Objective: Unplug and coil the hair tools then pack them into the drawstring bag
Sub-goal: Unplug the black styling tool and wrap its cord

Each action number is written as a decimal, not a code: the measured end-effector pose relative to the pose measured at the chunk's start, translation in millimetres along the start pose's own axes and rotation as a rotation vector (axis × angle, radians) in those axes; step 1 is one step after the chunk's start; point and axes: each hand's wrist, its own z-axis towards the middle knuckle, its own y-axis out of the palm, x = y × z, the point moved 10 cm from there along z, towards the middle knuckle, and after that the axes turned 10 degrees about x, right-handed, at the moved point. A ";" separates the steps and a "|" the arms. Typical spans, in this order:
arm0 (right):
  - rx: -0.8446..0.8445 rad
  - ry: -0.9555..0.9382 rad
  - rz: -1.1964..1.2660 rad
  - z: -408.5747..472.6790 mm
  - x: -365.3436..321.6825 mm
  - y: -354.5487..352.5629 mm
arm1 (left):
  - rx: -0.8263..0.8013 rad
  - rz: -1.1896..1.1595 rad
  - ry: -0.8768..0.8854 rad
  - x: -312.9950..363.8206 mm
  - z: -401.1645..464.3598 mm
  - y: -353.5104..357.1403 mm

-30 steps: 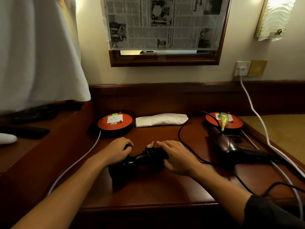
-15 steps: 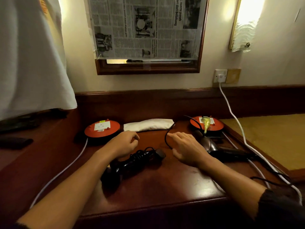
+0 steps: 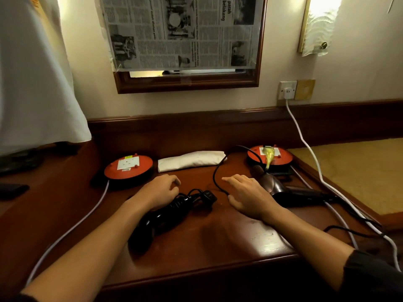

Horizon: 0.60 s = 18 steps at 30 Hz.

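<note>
A black hair tool (image 3: 161, 216) lies on the wooden desk (image 3: 218, 253) with its cord wound around it and the plug (image 3: 207, 198) at its far end. My left hand (image 3: 160, 188) hovers just above it, fingers loose, holding nothing. My right hand (image 3: 246, 194) rests flat beside a loop of black cord (image 3: 216, 173). To its right lies a brown hair dryer (image 3: 290, 190), whose cord runs to the right orange extension reel (image 3: 269, 154). A folded white drawstring bag (image 3: 192, 160) lies at the back.
A second orange extension reel (image 3: 128, 166) sits at back left, its white cable (image 3: 72, 227) trailing off the desk. Another white cable (image 3: 305, 140) runs from the wall socket (image 3: 287, 90) down the right side. A mirror covered with newspaper (image 3: 181, 31) hangs above. White cloth (image 3: 32, 73) hangs at left.
Both hands have let go of the black hair tool. The left has lifted off it; the right has moved right to the dryer's cord. The view has tilted up.
</note>
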 end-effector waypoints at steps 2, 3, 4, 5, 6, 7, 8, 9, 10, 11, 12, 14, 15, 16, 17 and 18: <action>-0.001 0.015 0.023 0.7 0.8 3.3 | -0.008 -0.008 -0.009 -2.2 1.4 3.2; -0.013 0.027 0.034 1.0 1.3 5.8 | -0.010 -0.007 -0.013 -3.4 2.3 4.6; -0.038 0.043 0.048 1.0 1.5 10.0 | -0.017 -0.001 -0.021 -4.9 3.0 6.7; -0.075 0.064 0.066 1.1 1.5 16.0 | -0.031 0.010 -0.027 -6.8 3.0 10.1; -0.121 0.090 0.086 1.3 1.3 23.8 | -0.060 0.025 -0.034 -9.3 1.7 15.4; -0.173 0.120 0.110 1.9 0.3 33.1 | -0.100 0.043 -0.036 -11.7 -0.8 22.8; -0.220 0.144 0.138 3.0 -1.4 42.8 | -0.146 0.058 -0.031 -13.3 -4.7 31.5; -0.254 0.161 0.167 5.6 -4.1 52.5 | -0.183 0.063 -0.019 -13.6 -9.0 40.0; -0.278 0.176 0.195 9.7 -6.5 61.8 | -0.200 0.054 -0.011 -13.5 -13.2 46.5; -0.293 0.193 0.221 14.8 -8.5 70.1 | -0.194 0.039 -0.007 -14.0 -15.9 50.4; -0.304 0.213 0.243 20.4 -9.3 77.7 | -0.168 0.026 -0.004 -14.3 -16.5 51.0; -0.338 0.259 0.256 30.8 -8.5 92.6 | -0.113 0.010 0.005 -16.8 -15.8 49.8; -0.366 0.276 0.245 34.7 -7.8 100.1 | -0.100 -0.001 0.009 -17.8 -15.9 49.6; -0.395 0.281 0.229 38.1 -7.6 107.1 | -0.093 -0.007 0.017 -18.3 -16.3 50.0; -0.415 0.279 0.213 41.9 -7.9 111.9 | -0.087 -0.009 0.030 -18.1 -16.8 50.4; -0.418 0.277 0.204 46.3 -7.5 114.5 | -0.082 -0.011 0.042 -17.6 -17.4 51.0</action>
